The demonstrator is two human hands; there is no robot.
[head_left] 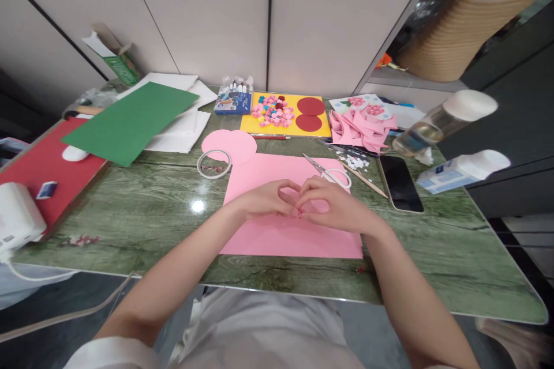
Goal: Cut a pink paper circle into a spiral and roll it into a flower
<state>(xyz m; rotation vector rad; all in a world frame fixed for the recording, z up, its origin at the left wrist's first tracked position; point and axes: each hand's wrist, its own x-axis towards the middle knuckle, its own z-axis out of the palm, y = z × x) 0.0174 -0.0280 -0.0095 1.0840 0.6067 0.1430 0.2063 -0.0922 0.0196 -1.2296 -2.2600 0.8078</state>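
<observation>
Both hands meet over a pink paper sheet (pixel 277 236) lying on the green table (pixel 142 207). My left hand (pixel 266 199) and my right hand (pixel 331 204) have their fingers curled and their fingertips pinched together around a tiny pink piece (pixel 298 211) that is too small to name. A pair of scissors (pixel 326 171) lies on the sheet just beyond my right hand. A pink paper circle (pixel 229 145) and a roll of tape (pixel 213 163) lie beyond my left hand.
A green sheet (pixel 130 118) and white papers sit far left, beside a red tray (pixel 43 170). A yellow board (pixel 285 112) holds pompoms and red circles. Pink scraps (pixel 361 127), a phone (pixel 400 183), a bottle (pixel 441 121) and a white container (pixel 463 170) lie right.
</observation>
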